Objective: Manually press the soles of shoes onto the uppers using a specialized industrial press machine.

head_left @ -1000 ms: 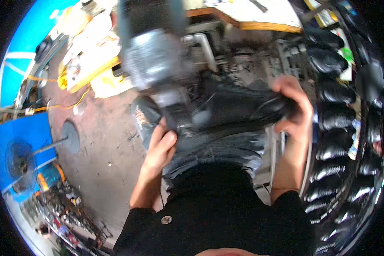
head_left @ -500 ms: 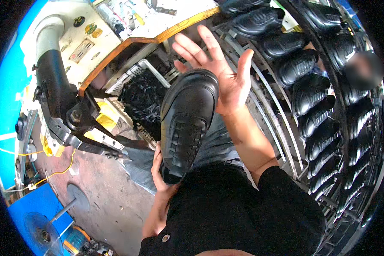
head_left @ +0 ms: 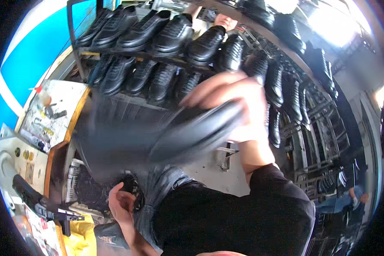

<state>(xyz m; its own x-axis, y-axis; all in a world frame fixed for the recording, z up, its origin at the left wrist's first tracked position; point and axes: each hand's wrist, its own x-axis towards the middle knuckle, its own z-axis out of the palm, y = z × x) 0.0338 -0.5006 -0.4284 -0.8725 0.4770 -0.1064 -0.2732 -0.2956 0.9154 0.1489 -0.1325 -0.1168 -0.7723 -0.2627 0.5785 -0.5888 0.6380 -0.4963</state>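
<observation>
A black lace-up shoe point(head_left: 200, 133), smeared by motion, hangs in front of me at mid-height, tilted with one end up to the right. My right hand point(head_left: 239, 100) is blurred too, its fingers wrapped over the raised end of the shoe. Lower on the left, my left hand point(head_left: 122, 201) is held in the air with thumb and fingers apart and slightly curled. Nothing shows in it. Behind that hand lie dark scraps point(head_left: 94, 187) in a pale crate point(head_left: 74, 181).
A rack point(head_left: 158, 57) of black shoes point(head_left: 173, 36) spans the far side and curves round to the right. Behind it stands a person point(head_left: 226, 23). A workbench point(head_left: 68, 102) with small tools, a black machine arm point(head_left: 27, 192) and a yellow cloth point(head_left: 81, 239) are at left. Another person's arm point(head_left: 354, 197) shows far right.
My view has turned right toward the rack. My left hand has let go of the shoe and dropped away. My right hand, open earlier, now grips the shoe.
</observation>
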